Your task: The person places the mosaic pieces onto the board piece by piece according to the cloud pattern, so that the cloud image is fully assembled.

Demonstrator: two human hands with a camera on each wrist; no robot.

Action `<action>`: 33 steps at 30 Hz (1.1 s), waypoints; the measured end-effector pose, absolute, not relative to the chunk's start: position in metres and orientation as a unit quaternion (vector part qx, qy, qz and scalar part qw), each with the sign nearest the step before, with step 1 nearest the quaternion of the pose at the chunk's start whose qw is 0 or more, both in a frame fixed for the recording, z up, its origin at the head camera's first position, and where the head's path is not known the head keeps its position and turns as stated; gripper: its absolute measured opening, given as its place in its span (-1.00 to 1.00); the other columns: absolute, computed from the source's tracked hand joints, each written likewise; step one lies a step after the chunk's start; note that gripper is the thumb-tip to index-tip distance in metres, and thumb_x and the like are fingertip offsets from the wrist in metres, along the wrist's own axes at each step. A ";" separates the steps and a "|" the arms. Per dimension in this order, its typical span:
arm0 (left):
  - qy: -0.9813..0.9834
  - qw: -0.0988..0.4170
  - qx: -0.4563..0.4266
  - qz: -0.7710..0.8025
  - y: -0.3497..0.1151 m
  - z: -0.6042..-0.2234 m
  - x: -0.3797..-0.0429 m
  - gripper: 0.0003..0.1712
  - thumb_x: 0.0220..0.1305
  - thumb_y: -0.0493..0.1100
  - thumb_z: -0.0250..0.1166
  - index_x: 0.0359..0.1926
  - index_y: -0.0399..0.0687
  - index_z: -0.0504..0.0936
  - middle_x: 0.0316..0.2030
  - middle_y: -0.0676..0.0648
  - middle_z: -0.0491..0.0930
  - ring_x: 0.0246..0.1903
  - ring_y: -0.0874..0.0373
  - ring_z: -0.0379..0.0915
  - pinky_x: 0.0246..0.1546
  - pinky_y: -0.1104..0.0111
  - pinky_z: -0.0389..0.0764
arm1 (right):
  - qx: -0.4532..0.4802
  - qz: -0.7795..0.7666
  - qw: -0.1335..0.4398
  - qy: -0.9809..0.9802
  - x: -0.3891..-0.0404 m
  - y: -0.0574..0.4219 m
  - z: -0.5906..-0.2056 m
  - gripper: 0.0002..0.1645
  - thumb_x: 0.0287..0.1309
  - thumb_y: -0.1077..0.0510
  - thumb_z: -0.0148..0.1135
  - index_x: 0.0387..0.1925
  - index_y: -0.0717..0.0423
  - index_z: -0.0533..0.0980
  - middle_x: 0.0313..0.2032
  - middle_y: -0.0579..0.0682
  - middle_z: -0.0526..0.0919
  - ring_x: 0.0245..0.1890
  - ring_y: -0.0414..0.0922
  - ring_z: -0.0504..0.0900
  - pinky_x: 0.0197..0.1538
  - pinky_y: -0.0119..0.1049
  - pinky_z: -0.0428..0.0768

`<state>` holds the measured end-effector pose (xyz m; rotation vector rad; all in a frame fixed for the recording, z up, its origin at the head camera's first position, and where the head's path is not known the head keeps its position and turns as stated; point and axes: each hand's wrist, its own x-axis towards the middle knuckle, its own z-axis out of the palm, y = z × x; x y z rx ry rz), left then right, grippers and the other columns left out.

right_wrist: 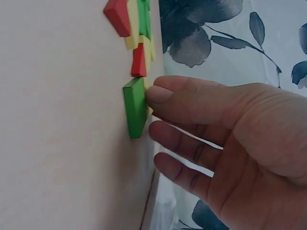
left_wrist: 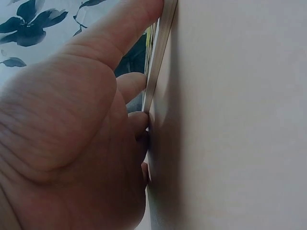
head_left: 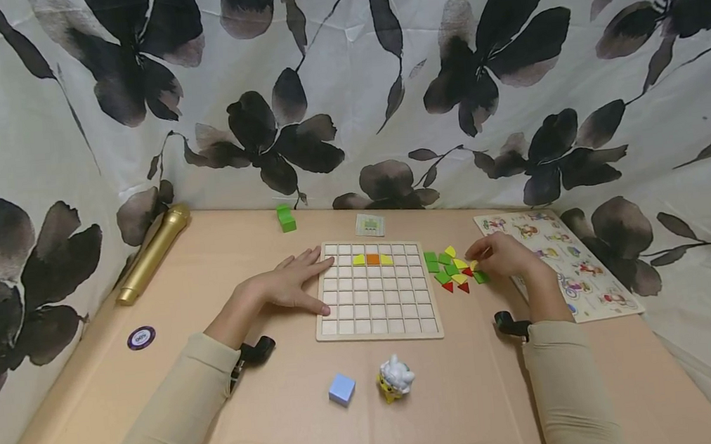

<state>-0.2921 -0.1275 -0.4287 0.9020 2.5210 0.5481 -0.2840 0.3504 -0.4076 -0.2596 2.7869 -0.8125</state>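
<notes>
Right grip (head_left: 503, 258) at pieces (head_left: 451, 269); wrist-view-only palm (right_wrist: 261, 148)

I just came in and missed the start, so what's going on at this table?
A person's left hand rests on the left edge of a gridded wooden board. Their right hand is at the loose green, yellow and red tiles beside it, fingertips at a yellow one; whether it is gripped, I can't tell. On the board, an orange square sits between two yellow pieces.
</notes>
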 end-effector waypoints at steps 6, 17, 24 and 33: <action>0.902 0.204 0.324 0.198 -0.128 -0.427 -0.292 0.26 0.18 0.40 0.43 0.68 0.06 -0.01 0.68 -0.22 -0.35 0.67 -0.20 -0.47 0.62 -0.19 -0.31 | -0.088 -0.281 0.107 0.950 -0.287 0.352 -0.412 -0.74 0.23 0.41 0.33 -0.05 0.22 0.72 -0.07 0.18 0.75 -0.10 0.07 0.57 0.06 -0.06 0.59; 0.903 0.204 0.322 0.199 -0.129 -0.433 -0.295 0.28 0.16 0.42 0.42 0.68 0.08 -0.01 0.68 -0.21 -0.36 0.67 -0.18 -0.48 0.62 -0.18 -0.32 | -0.076 -0.294 0.058 0.951 -0.287 0.348 -0.409 -0.79 0.25 0.33 0.36 -0.10 0.16 0.76 -0.15 0.12 0.76 -0.18 0.04 0.58 -0.13 -0.21 0.55; 0.903 0.201 0.324 0.199 -0.130 -0.432 -0.294 0.28 0.16 0.43 0.42 0.68 0.06 -0.01 0.68 -0.22 -0.35 0.67 -0.19 -0.48 0.62 -0.18 -0.33 | -0.101 -0.322 0.011 0.941 -0.288 0.320 -0.401 -0.81 0.28 0.22 0.42 -0.10 0.16 0.76 -0.18 0.12 0.77 -0.23 0.00 0.63 -0.15 -0.25 0.62; 0.903 0.200 0.326 0.195 -0.130 -0.433 -0.294 0.28 0.15 0.46 0.41 0.68 0.09 0.00 0.68 -0.20 -0.34 0.68 -0.16 -0.48 0.63 -0.16 -0.32 | -0.202 -0.383 0.001 0.902 -0.292 0.258 -0.392 -0.89 0.28 0.24 0.44 -0.17 0.06 0.77 -0.18 0.03 0.79 -0.24 -0.07 0.70 -0.18 -0.37 0.68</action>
